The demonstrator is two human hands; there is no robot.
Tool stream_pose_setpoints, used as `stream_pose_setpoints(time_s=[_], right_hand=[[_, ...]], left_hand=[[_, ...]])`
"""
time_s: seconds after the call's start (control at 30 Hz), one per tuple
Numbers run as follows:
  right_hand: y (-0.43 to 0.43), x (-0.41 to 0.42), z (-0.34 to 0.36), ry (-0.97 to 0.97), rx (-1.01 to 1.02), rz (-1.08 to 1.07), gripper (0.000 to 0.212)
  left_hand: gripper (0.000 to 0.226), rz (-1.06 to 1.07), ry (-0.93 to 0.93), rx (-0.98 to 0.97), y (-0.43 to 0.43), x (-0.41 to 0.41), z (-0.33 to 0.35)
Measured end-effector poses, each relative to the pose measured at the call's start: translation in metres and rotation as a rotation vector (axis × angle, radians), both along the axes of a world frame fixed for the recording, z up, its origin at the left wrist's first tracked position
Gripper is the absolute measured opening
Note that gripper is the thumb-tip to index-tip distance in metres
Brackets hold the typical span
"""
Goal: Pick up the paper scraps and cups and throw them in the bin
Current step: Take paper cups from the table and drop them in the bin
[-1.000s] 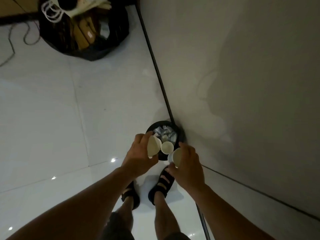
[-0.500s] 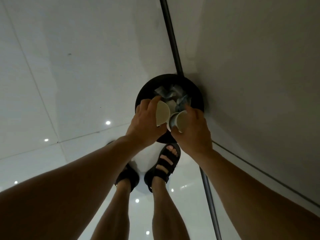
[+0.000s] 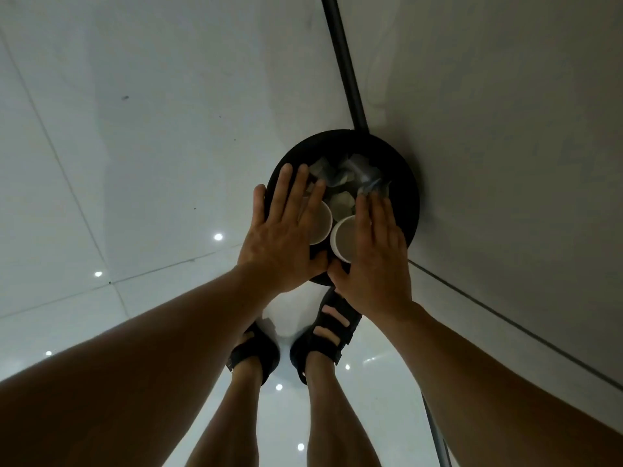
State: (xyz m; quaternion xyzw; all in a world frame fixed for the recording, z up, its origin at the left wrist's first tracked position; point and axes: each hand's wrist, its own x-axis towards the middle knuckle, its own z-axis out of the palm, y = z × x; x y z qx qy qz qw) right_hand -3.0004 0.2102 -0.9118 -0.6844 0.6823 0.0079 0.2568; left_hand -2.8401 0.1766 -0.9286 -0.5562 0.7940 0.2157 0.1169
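Dim, wide-angle-warped view; ceiling-light glints on the glossy floor point(image 3: 135, 163).

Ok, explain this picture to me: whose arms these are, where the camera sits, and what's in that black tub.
No machine here: a person wears one camera on the head, looking down past their own arms. The left hand and right hand are spread flat, fingers straight, over a round black bin on the glossy tiled floor beside a wall. Neither holds anything. Inside lie a left cup and a right cup, both white, mouths up, with crumpled paper scraps. Below are the person's sandals.
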Motion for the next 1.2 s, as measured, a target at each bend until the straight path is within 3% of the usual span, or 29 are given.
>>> stream_pose_setpoints(time_s=[0.3,0.63,0.87,1.2], right_hand=[[-0.005,0.002,0.041,0.003,0.066,0.018,0.110],[-0.032,0.061,0.226,0.013,-0.021,0.140,0.099],[-0.024,0.126,0.346,-0.038,-0.036,0.386,0.096],[0.083,0.144,0.428,0.025,0.041,0.930,0.095]], left_hand=[[0.103,0.061,0.029,0.031,0.006,0.024,0.042],[0.095,0.292,-0.036,-0.006,0.014,0.123,0.231],[0.088,0.600,-0.059,-0.058,0.070,0.176,0.370],[0.085,1.244,-0.055,-0.100,0.271,0.160,0.489]])
